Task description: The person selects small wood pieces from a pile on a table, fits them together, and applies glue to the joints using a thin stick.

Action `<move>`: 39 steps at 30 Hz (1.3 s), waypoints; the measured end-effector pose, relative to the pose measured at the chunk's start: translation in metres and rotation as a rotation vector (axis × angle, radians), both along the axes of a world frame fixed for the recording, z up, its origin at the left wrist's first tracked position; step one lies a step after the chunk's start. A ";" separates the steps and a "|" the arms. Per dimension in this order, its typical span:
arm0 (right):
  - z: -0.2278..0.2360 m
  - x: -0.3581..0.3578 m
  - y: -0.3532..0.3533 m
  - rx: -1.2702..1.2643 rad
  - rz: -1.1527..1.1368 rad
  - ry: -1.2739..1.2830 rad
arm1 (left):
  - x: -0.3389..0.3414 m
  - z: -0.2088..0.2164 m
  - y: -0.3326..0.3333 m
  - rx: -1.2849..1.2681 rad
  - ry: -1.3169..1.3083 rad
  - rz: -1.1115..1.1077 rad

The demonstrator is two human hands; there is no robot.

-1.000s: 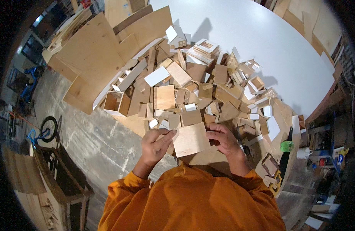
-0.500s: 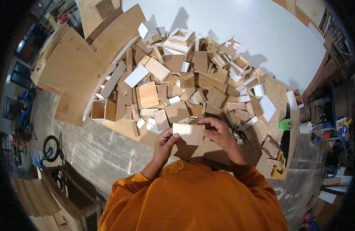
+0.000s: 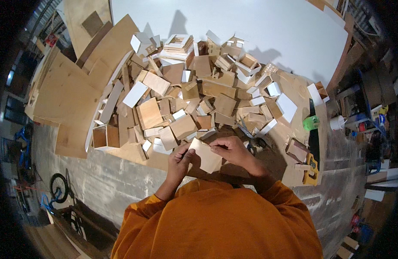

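Observation:
A small pale rectangular plywood piece (image 3: 206, 159) is held up in front of my chest, turned at a slant. My left hand (image 3: 180, 160) grips its left edge, thumb on the face and fingers behind. My right hand (image 3: 232, 150) pinches the upper right edge between thumb and fingertips. Just beyond, the work table carries a heap of loose wooden blocks and panels, such as a brown board (image 3: 183, 126) and a plain wood panel (image 3: 149, 113). A pair of dark-handled scissors or snips (image 3: 247, 131) lies beyond my right hand.
A yellow-handled saw (image 3: 311, 169) rests at the table's right edge, near a green container (image 3: 311, 123) and a white cup (image 3: 337, 123). An open wooden box (image 3: 105, 137) stands front left. Large plywood sheets (image 3: 71, 93) lean left; a white board (image 3: 251, 21) spans the back.
The plywood piece has been tilted, its right side dropping lower. My right hand has shifted left along its upper edge. The view has swung a little, and the snips now show more.

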State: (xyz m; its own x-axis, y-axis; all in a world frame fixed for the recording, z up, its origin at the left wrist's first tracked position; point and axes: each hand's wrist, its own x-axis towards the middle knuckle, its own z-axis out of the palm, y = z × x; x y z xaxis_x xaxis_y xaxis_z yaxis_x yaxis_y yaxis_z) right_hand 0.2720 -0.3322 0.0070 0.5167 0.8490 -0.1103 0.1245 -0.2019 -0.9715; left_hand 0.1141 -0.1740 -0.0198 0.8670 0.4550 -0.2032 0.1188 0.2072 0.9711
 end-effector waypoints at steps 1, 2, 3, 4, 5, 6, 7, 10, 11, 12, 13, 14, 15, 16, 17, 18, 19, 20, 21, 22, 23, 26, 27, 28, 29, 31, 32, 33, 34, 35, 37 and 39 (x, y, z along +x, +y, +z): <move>-0.006 -0.001 -0.001 0.035 0.015 -0.159 | 0.002 0.001 0.000 0.007 0.005 -0.011; -0.009 -0.001 -0.004 0.023 -0.035 -0.086 | 0.004 0.003 -0.001 0.015 0.009 -0.023; -0.010 0.001 -0.006 0.013 -0.080 -0.010 | 0.007 0.005 -0.001 -0.004 0.003 -0.037; -0.010 0.002 -0.007 0.003 -0.126 0.067 | 0.009 0.008 -0.002 -0.022 -0.003 -0.050; -0.008 0.002 -0.009 0.023 -0.165 0.148 | 0.011 0.010 -0.003 -0.041 -0.009 -0.064; -0.002 0.001 -0.011 0.041 -0.209 0.226 | 0.013 0.013 -0.003 -0.022 -0.018 -0.109; 0.001 -0.001 -0.013 0.059 -0.251 0.305 | 0.015 0.016 -0.003 -0.004 -0.027 -0.153; 0.006 0.002 -0.011 -0.131 0.009 0.077 | 0.017 0.012 -0.011 0.002 -0.020 -0.213; 0.004 -0.003 -0.010 -0.103 -0.058 0.180 | 0.017 0.010 -0.014 -0.005 -0.011 -0.219; 0.003 -0.005 -0.011 -0.074 -0.089 0.298 | 0.018 0.012 -0.015 -0.030 -0.004 -0.213; 0.002 -0.006 -0.012 -0.044 -0.118 0.416 | 0.019 0.017 -0.016 -0.055 0.003 -0.205; 0.001 -0.007 -0.014 -0.013 -0.146 0.534 | 0.020 0.019 -0.018 -0.080 0.009 -0.196; -0.003 -0.009 -0.016 0.061 -0.162 0.578 | 0.019 0.020 -0.019 -0.059 0.016 -0.195; -0.010 -0.010 -0.018 0.135 -0.177 0.622 | 0.018 0.020 -0.019 -0.038 0.023 -0.195; -0.015 -0.011 -0.020 0.209 -0.193 0.665 | 0.016 0.020 -0.020 -0.017 0.029 -0.194; -0.019 -0.010 -0.024 0.162 -0.138 0.592 | 0.015 0.019 -0.022 -0.056 0.029 -0.183; -0.021 -0.008 -0.028 0.116 -0.084 0.519 | 0.013 0.017 -0.024 -0.096 0.029 -0.174; -0.025 -0.006 -0.033 0.069 -0.032 0.445 | 0.012 0.014 -0.025 -0.136 0.029 -0.165; -0.031 -0.005 -0.037 0.066 -0.008 0.346 | 0.011 0.009 -0.028 -0.114 0.042 -0.158; -0.039 -0.003 -0.041 0.063 0.014 0.246 | 0.010 0.003 -0.032 -0.091 0.054 -0.152; -0.044 -0.001 -0.046 0.059 0.036 0.146 | 0.008 0.000 -0.036 -0.069 0.067 -0.146; -0.041 0.003 -0.066 0.042 0.036 0.009 | 0.013 0.014 -0.059 -0.191 0.112 -0.175; -0.036 0.003 -0.073 0.013 0.029 0.003 | 0.013 0.013 -0.063 -0.192 0.171 -0.196; -0.031 0.003 -0.079 0.016 0.028 -0.034 | 0.013 0.013 -0.072 -0.224 0.179 -0.203; -0.027 0.005 -0.085 0.019 0.028 -0.071 | 0.013 0.014 -0.081 -0.257 0.186 -0.209; -0.026 0.006 -0.092 0.038 -0.003 -0.113 | 0.012 0.012 -0.094 -0.270 0.184 -0.204; -0.028 0.009 -0.096 0.049 -0.035 -0.121 | 0.012 0.007 -0.100 -0.254 0.169 -0.194; -0.030 0.012 -0.098 0.063 -0.063 -0.129 | 0.011 0.005 -0.105 -0.236 0.154 -0.180; -0.032 0.019 -0.103 0.064 -0.125 -0.199 | 0.009 0.005 -0.108 -0.264 0.124 -0.105; -0.033 0.029 -0.108 0.066 -0.186 -0.269 | 0.007 0.006 -0.109 -0.291 0.094 -0.028; -0.027 0.043 -0.120 0.022 -0.253 -0.421 | 0.003 0.015 -0.104 -0.304 0.036 0.093; -0.023 0.043 -0.139 -0.115 -0.110 -0.439 | -0.003 0.024 -0.103 -0.262 0.066 0.304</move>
